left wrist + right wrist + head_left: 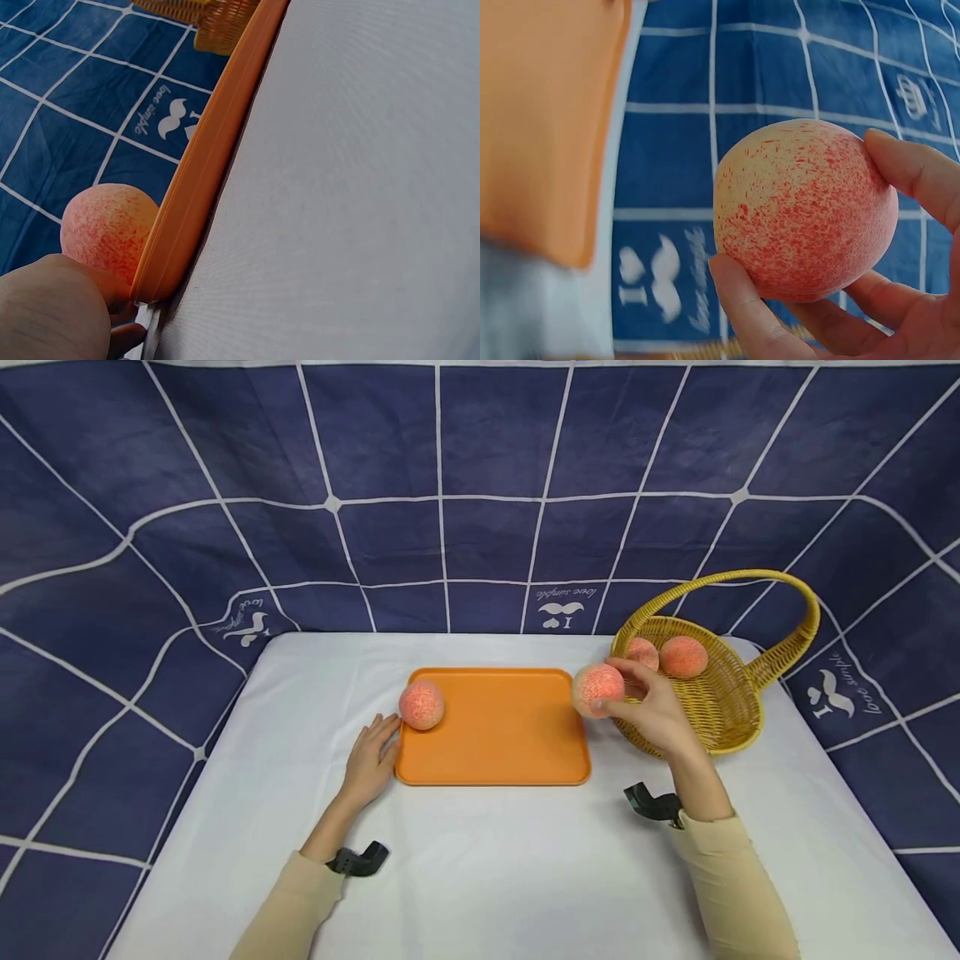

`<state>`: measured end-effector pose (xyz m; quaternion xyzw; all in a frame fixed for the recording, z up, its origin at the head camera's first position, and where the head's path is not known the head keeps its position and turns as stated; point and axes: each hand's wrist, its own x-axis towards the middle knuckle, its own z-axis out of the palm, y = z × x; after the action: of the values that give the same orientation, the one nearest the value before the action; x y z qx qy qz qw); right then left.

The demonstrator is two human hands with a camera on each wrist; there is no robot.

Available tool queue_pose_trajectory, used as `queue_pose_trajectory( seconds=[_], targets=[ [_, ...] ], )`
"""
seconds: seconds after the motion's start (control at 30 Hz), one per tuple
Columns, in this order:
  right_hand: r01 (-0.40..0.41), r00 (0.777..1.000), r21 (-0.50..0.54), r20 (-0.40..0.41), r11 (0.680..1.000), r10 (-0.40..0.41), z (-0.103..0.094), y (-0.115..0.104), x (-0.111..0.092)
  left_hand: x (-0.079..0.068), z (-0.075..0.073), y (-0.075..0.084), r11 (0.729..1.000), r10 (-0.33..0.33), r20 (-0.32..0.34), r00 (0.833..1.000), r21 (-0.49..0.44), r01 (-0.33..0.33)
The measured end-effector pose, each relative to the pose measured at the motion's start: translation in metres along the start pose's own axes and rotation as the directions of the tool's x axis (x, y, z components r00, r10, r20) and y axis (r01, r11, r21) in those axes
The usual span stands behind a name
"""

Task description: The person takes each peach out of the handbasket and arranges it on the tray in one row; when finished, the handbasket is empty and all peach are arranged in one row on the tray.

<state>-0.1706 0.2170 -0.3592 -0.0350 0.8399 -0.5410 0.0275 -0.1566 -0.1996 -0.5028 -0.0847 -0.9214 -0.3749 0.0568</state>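
My right hand (651, 703) holds a peach (597, 690) between thumb and fingers, over the gap between the orange tray (495, 727) and the basket. In the right wrist view the held peach (806, 210) shows a pale yellow side and red speckles, with fingertips around it. A second peach (422, 705) sits in the tray's upper left corner. Beside the tray's left edge, my left hand (371, 760) lies with its fingers extended, fingertips close to that peach. The left wrist view shows this hand (56, 311) against the tray's corner, overlapping the peach (109, 229).
A yellow wicker basket (738, 727) with a tall arched handle stands right of the tray, holding a peach (683, 657) and another peach (642, 653) partly behind my right hand. A white cloth (480, 868) covers the table. Blue checked fabric (487, 460) hangs behind it.
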Motion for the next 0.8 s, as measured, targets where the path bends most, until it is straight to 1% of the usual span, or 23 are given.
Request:
queue_pose_trajectory(
  seconds=[0.17, 0.3, 0.43, 0.63, 0.8],
  targets=[
    [0.004, 0.997, 0.079, 0.079, 0.997, -0.01, 0.037, -0.002, 0.021, 0.0, -0.001, 0.001, 1.0, -0.006, 0.012, 1.0, -0.005, 0.007],
    [0.005, 0.992, 0.106, 0.122, 0.994, -0.018, 0.067, -0.005, 0.035, 0.0, -0.001, 0.001, 1.0, -0.011, 0.015, 1.0, 0.001, 0.011],
    [0.005, 0.987, 0.115, 0.162, 0.993, -0.024, 0.092, -0.008, 0.044, 0.0, -0.001, 0.002, 1.0, -0.003, 0.014, 1.0, -0.001, 0.003],
    [-0.023, 0.977, 0.155, 0.213, 0.988, -0.01, 0.124, -0.006, 0.058, 0.0, -0.001, 0.003, 1.0, -0.001, 0.008, 1.0, -0.007, 0.001],
    [-0.067, 0.972, 0.183, 0.236, 0.981, 0.023, 0.144, -0.003, 0.065, -0.001, -0.001, 0.002, 1.0, -0.012, 0.007, 1.0, -0.006, 0.012]
  ],
)
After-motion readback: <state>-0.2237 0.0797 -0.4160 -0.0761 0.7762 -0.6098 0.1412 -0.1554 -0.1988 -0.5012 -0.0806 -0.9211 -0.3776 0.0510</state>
